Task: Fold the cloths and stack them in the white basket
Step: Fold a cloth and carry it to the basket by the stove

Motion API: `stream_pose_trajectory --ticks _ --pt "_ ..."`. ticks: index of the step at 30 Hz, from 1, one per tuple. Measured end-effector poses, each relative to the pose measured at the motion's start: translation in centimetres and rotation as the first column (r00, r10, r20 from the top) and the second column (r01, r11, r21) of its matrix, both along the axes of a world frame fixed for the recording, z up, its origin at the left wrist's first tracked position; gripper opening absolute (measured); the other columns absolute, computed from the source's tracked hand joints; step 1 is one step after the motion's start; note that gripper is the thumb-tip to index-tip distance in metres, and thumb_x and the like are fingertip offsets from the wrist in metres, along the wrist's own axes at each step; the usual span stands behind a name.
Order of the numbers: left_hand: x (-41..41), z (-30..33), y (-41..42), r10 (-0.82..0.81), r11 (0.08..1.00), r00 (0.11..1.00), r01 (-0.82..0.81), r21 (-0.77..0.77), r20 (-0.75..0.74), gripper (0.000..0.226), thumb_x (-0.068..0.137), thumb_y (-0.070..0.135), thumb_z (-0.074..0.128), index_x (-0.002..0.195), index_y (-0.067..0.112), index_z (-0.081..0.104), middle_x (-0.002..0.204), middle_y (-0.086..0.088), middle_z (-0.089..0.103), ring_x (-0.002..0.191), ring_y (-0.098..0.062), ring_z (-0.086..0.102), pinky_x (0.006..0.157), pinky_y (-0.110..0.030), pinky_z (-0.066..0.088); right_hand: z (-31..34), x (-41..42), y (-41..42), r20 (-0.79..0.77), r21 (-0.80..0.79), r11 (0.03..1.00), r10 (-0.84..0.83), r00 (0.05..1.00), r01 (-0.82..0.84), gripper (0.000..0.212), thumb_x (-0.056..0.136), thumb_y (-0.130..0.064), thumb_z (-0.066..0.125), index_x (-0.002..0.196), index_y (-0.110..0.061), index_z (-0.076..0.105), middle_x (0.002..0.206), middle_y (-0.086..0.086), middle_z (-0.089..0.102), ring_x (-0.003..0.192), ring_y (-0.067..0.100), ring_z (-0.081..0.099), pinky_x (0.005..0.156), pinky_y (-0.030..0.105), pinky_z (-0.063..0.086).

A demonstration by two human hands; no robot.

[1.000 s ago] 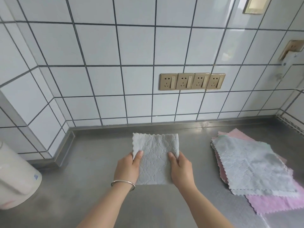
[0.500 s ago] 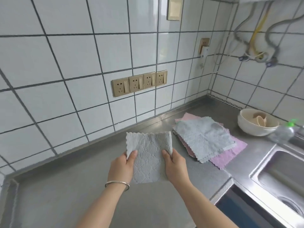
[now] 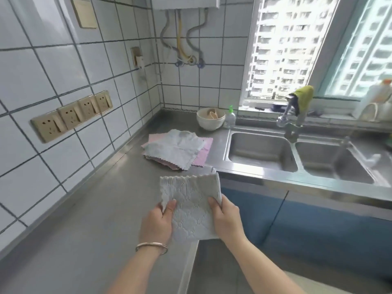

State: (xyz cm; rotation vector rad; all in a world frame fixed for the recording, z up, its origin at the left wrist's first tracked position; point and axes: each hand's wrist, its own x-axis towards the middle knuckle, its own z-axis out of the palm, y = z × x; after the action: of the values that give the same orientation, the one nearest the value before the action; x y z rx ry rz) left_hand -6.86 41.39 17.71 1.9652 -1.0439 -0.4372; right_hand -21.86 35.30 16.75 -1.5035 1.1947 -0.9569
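Observation:
Both my hands hold a folded grey cloth (image 3: 191, 205) in the air over the front edge of the steel counter (image 3: 91, 219). My left hand (image 3: 158, 221) pinches its left side, thumb on top. My right hand (image 3: 227, 219) grips its right side. Further back on the counter lies a flat pile of unfolded cloths (image 3: 176, 150), grey on top of pink. No white basket is in view.
A double steel sink (image 3: 297, 160) with a tap (image 3: 289, 124) fills the right. A cream bowl (image 3: 210, 118) and a soap bottle (image 3: 230, 117) stand behind the cloth pile. Tiled wall with sockets (image 3: 72, 114) runs along the left. Blue cabinet fronts sit below the sink.
The view has swung right, from the counter's left corner to the sink and window. Both hands carried the folded grey cloth along, grip unchanged.

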Motion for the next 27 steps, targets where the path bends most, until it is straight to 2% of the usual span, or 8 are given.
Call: stream_pose_trajectory --ticks 3,6,9,13,18,22,24,27 --pt "-4.6 0.7 -0.3 -0.118 0.993 0.993 0.119 -0.024 0.031 0.038 0.093 0.041 0.045 0.082 0.008 0.059 0.092 -0.022 0.068 0.093 -0.039 0.060 0.071 -0.037 0.040 0.1 -5.2 1.0 0.001 -0.020 0.994 -0.105 0.994 0.105 0.021 0.098 -0.028 0.044 0.094 -0.017 0.061 0.081 -0.004 0.064 0.074 0.011 0.058 0.060 0.016 0.043" --pt "-8.6 1.2 -0.4 -0.221 0.974 0.972 0.224 -0.035 0.077 0.042 0.093 0.041 0.046 0.081 0.004 0.061 0.086 -0.023 0.068 0.087 -0.039 0.061 0.067 -0.038 0.040 0.3 -9.9 2.5 0.018 -0.059 0.977 -0.202 0.979 0.203 0.018 0.097 -0.028 0.046 0.089 -0.020 0.060 0.079 -0.003 0.063 0.073 0.014 0.058 0.060 0.020 0.043" --pt "-14.3 2.0 0.2 -0.344 0.936 0.934 0.349 -0.050 0.096 0.042 0.090 0.042 0.045 0.070 0.008 0.058 0.061 -0.006 0.057 0.066 -0.030 0.053 0.049 -0.022 0.034 0.5 -15.6 4.9 0.035 -0.100 0.946 -0.306 0.951 0.308 0.015 0.097 -0.028 0.047 0.090 -0.022 0.059 0.075 -0.008 0.061 0.068 0.007 0.056 0.055 0.013 0.042" --pt "-23.7 2.2 2.0 -0.503 0.858 0.863 0.505 -0.093 0.047 0.026 0.093 0.033 0.047 0.070 0.020 0.051 0.063 0.012 0.049 0.058 -0.008 0.049 0.046 -0.010 0.037 0.7 -24.6 9.0 0.041 -0.122 0.880 -0.458 0.888 0.459 0.014 0.096 -0.027 0.048 0.092 -0.019 0.058 0.073 -0.010 0.061 0.065 0.006 0.056 0.053 0.010 0.043" --pt "-35.1 1.2 4.6 -0.641 0.762 0.767 0.640 -0.101 0.027 0.030 0.093 0.036 0.048 0.086 0.014 0.066 0.068 0.005 0.058 0.068 -0.021 0.054 0.054 -0.020 0.037 0.9 -36.1 15.2 -0.019 -0.113 0.784 -0.616 0.788 0.610 0.016 0.096 -0.028 0.048 0.091 -0.015 0.057 0.075 -0.006 0.061 0.067 0.005 0.057 0.053 0.010 0.044" --pt "-43.8 1.1 7.3 -0.751 0.659 0.658 0.744 -0.107 -0.051 0.030 0.092 0.040 0.051 0.069 0.022 0.058 0.066 0.002 0.061 0.067 -0.020 0.056 0.058 -0.023 0.041 1.1 -44.1 20.1 -0.053 -0.089 0.694 -0.719 0.692 0.714 0.021 0.096 -0.032 0.047 0.094 -0.015 0.059 0.083 -0.001 0.066 0.078 0.012 0.063 0.068 0.029 0.051" --pt "-47.5 1.2 8.5 -0.798 0.603 0.600 0.792 -0.094 -0.062 0.038 0.088 0.049 0.049 0.066 0.019 0.057 0.066 -0.001 0.062 0.065 -0.017 0.054 0.059 -0.025 0.040 1.0 -47.3 22.4 -0.048 -0.081 0.638 -0.770 0.636 0.766 0.019 0.096 -0.033 0.048 0.094 -0.018 0.060 0.082 -0.006 0.066 0.078 0.009 0.063 0.070 0.028 0.051" --pt "-52.7 1.3 10.0 -0.856 0.516 0.512 0.853 -0.073 -0.067 0.039 0.093 0.042 0.047 0.073 0.012 0.062 0.070 -0.006 0.064 0.070 -0.023 0.056 0.065 -0.032 0.042 1.1 -51.4 25.7 -0.056 -0.087 0.538 -0.843 0.535 0.838 0.015 0.096 -0.032 0.049 0.090 -0.024 0.059 0.079 -0.008 0.067 0.074 -0.001 0.063 0.069 0.021 0.050"
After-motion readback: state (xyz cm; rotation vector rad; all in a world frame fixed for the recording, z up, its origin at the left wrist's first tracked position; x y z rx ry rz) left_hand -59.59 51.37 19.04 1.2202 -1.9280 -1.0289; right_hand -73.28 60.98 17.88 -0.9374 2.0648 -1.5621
